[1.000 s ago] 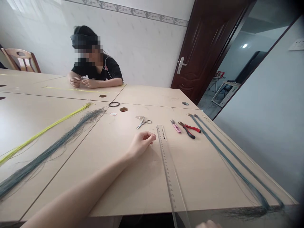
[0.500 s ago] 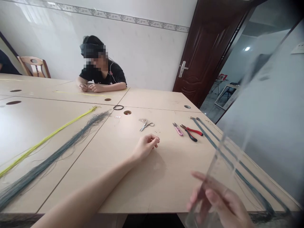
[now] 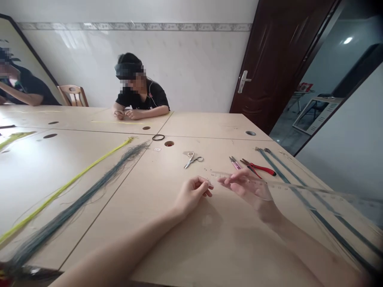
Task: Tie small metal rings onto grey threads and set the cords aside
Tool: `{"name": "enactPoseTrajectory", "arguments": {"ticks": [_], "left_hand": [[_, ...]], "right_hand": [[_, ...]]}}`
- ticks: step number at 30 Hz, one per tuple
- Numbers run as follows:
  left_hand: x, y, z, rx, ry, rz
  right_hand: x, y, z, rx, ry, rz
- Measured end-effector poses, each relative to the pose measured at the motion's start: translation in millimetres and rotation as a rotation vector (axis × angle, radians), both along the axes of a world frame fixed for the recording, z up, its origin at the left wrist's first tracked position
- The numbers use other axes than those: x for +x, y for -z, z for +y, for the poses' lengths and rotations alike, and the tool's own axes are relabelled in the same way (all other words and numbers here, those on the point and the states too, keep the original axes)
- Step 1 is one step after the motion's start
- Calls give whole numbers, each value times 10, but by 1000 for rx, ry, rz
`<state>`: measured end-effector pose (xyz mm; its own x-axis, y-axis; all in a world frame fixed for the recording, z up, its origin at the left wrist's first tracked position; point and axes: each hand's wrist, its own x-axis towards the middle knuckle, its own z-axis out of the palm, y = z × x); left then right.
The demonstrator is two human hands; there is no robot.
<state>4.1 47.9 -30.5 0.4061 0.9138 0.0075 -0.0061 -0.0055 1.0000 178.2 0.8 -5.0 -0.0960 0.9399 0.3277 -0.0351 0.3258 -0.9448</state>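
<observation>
Right hand (image 3: 249,189) grasping a clear ruler (image 3: 311,188).
Left hand (image 3: 194,193) pinched closed, contents unclear; scissors (image 3: 192,160) lie at its twelve o'clock.

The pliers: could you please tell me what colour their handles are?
Red and black, seen in the head view.

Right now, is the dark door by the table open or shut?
Open. The door leaves the doorway beside it uncovered, and the next room's floor and lit ceiling light show through.
</observation>
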Motion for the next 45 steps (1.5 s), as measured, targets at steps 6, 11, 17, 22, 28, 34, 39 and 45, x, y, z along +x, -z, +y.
{"name": "enactPoseTrajectory", "arguments": {"ticks": [6,11,17,22,28,34,39,45], "left_hand": [[11,-33,-125,-69,27,-43],[-95,-32,-194,-150,63,-33],[-114,-72,-232,-121,131,-69],[-167,4,-299,60,173,-155],[-219,44,-349,180,211,-162],[-237,8,-345,330,260,-98],[-228,27,-339,362,256,-112],[-220,18,-358,324,235,-91]], "right_hand": [[18,130,-64,-36,-31,62],[35,151,-94,-147,-205,107],[70,131,-145,-258,-348,223],[32,85,-238,-272,-372,194],[0,37,-321,-293,-358,188],[23,-6,-302,-336,-369,159],[38,7,-291,-325,-370,163],[64,26,-283,-334,-402,170]]}}
